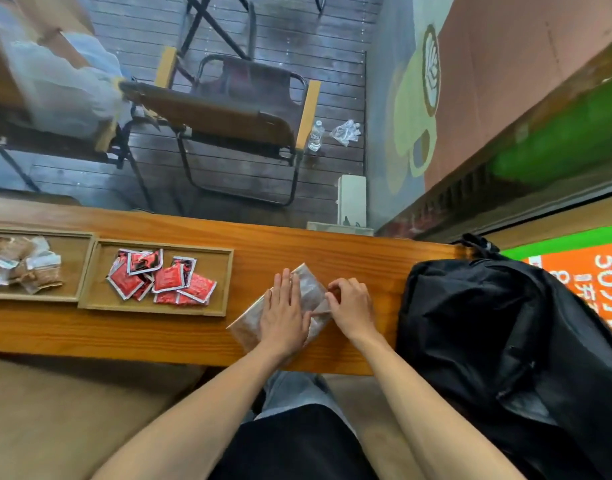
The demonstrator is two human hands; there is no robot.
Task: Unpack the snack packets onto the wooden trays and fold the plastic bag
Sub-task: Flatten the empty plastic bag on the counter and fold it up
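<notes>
Wooden counter (332, 251), left hand (283, 317) flat on plastic bag (311, 289), right hand (353, 306) grip pinching its fold, slatted floor (332, 64) beyond

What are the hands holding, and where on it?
The plastic bag. The left hand presses flat on its middle; the right hand pinches a folded edge on its right side.

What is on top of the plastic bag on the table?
The left hand presses flat on the plastic bag; the right hand pinches a folded edge. The bag lies on the wooden table. What the palm covers is hidden.
</notes>
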